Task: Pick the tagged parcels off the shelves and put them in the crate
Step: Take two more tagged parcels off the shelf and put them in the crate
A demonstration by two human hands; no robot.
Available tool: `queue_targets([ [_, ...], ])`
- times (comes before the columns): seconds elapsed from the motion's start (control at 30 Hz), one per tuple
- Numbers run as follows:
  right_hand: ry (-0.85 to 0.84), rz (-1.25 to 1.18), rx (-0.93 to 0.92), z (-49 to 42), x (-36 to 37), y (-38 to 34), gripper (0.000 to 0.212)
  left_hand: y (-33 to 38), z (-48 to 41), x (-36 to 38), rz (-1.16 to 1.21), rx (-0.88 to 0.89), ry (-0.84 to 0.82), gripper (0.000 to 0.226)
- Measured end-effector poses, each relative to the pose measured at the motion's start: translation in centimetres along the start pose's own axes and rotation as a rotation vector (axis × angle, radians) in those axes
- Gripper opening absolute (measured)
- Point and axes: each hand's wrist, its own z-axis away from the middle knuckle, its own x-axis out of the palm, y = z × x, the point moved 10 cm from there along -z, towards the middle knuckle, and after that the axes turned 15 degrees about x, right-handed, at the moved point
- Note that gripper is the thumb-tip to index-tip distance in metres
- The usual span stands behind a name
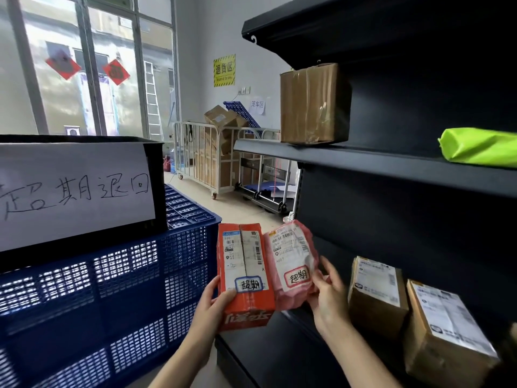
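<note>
My left hand [214, 302] grips the lower edge of an orange box parcel [242, 275] with a blue-bordered handwritten tag. Beside it my right hand [328, 292] holds a pink soft-bag parcel [291, 261] carrying a red-bordered tag. Both parcels are upright in the air, just left of the black shelf unit [391, 169]. A black crate [84, 191] with a handwritten paper sign stands at the left on top of a blue crate [112, 303].
On the lower shelf sit two brown labelled boxes [376, 295] [444, 334]. The middle shelf bears a taped brown box [314, 103] and a green bag parcel [478, 147]. A white cage trolley [207, 155] with cartons stands by the far wall.
</note>
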Motion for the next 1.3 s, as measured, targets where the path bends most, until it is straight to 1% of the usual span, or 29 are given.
queue_targets([
  [0.17,-0.062,-0.013,0.025,0.4,-0.2,0.2,0.03,0.4,-0.1,0.7,-0.006,0.01,-0.055,0.048],
  [0.27,-0.072,-0.022,0.055,0.4,-0.4,0.6,0.031,0.2,0.1,0.7,0.015,-0.003,-0.06,0.049],
  [0.33,-0.05,-0.03,0.082,0.8,-0.8,0.9,0.031,0.4,0.5,0.5,0.01,-0.015,-0.072,0.059],
  [0.4,-0.022,-0.017,0.133,1.4,-0.9,1.3,0.032,1.0,1.0,0.0,-0.007,-0.049,-0.089,0.077],
  [0.47,-0.029,-0.002,0.188,2.5,0.2,1.1,0.034,2.8,1.5,-1.0,-0.012,-0.076,-0.067,0.086],
  [0.6,-0.069,0.039,0.272,4.8,5.1,-0.8,0.032,8.2,1.8,-3.6,-0.044,-0.101,-0.022,0.108],
  [0.63,-0.071,0.044,0.289,5.4,6.4,-1.4,0.032,9.8,1.9,-4.2,-0.043,-0.106,-0.011,0.108],
  [0.73,-0.091,0.063,0.345,7.9,10.7,-3.3,0.028,15.0,2.5,-6.2,-0.051,-0.125,0.022,0.098],
  [0.83,-0.119,0.079,0.395,10.5,15.1,-5.3,0.03,20.7,3.0,-8.3,-0.078,-0.149,0.059,0.111],
  [0.97,-0.145,0.076,0.443,13.9,20.8,-8.7,0.031,28.6,3.1,-10.4,-0.091,-0.155,0.09,0.109],
  [1.07,-0.168,0.058,0.445,16.7,24.8,-11.6,0.028,34.3,3.3,-11.4,-0.095,-0.154,0.095,0.107],
  [1.2,-0.207,0.075,0.429,20.1,29.4,-15.1,0.03,41.4,4.2,-12.0,-0.104,-0.132,0.073,0.099],
  [1.3,-0.242,0.084,0.419,22.7,32.2,-17.5,0.03,45.3,5.1,-12.6,-0.096,-0.13,0.06,0.102],
])
